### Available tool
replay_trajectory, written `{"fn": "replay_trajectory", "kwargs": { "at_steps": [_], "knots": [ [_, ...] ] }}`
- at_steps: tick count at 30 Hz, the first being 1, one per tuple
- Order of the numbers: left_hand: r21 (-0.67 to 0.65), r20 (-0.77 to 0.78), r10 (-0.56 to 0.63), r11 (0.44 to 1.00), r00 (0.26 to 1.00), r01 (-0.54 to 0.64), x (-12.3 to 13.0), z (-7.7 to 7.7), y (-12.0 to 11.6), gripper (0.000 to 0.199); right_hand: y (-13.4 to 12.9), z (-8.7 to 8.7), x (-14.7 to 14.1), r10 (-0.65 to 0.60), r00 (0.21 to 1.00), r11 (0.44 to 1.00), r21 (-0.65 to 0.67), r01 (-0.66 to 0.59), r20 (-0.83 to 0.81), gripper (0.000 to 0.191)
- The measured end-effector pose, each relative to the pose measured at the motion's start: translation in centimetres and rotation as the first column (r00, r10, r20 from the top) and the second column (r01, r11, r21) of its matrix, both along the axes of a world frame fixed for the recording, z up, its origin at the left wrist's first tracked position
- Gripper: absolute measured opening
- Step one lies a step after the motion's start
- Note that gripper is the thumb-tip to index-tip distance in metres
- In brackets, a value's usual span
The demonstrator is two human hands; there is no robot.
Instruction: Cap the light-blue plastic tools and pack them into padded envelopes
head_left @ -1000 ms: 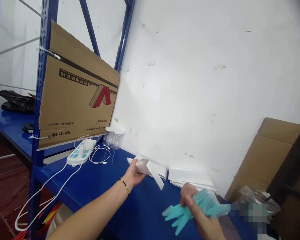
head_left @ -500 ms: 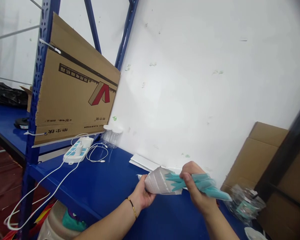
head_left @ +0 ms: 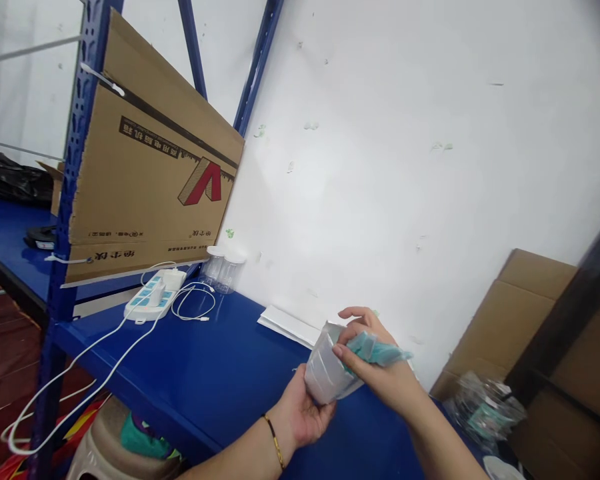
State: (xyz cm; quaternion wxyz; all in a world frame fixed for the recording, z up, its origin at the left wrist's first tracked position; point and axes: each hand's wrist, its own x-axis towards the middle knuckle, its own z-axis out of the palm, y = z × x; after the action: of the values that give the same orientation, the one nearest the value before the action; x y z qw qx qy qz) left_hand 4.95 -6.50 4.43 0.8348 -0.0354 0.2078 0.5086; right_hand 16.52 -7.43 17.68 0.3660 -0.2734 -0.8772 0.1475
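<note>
My left hand grips a white paper bag from below, holding its mouth open above the blue shelf. My right hand holds a bundle of teal plastic pieces at the bag's mouth, with their front ends inside the bag. A thin bracelet sits on my left wrist.
A flat stack of white bags lies on the shelf by the wall. A white power strip with cables and two clear jars are to the left. Cardboard leans on the blue rack; brown boxes stand right.
My left hand lifted the white bag off the shelf and brought it in front of me. My right hand moved the teal pieces up and pushed them into the bag's mouth.
</note>
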Motion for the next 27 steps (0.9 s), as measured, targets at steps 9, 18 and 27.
{"fn": "replay_trajectory", "kwargs": {
  "at_steps": [9,18,27],
  "knots": [
    [-0.114,0.082,0.082,0.991,0.993,-0.072,0.1,-0.1,-0.2,0.04,0.7,0.7,-0.1,-0.01,0.995,1.0,-0.02,0.012,0.1,0.026],
    [-0.076,0.089,0.095,0.993,0.991,-0.088,-0.1,-0.4,-0.3,0.062,1.7,0.5,0.3,-0.072,0.985,0.995,0.084,0.059,0.154,0.022],
    [0.186,-0.269,0.169,0.975,0.948,-0.121,-2.7,-2.7,0.7,0.045,2.9,4.3,4.1,-0.328,0.945,0.941,-0.095,0.325,-0.02,0.031]
  ]
}}
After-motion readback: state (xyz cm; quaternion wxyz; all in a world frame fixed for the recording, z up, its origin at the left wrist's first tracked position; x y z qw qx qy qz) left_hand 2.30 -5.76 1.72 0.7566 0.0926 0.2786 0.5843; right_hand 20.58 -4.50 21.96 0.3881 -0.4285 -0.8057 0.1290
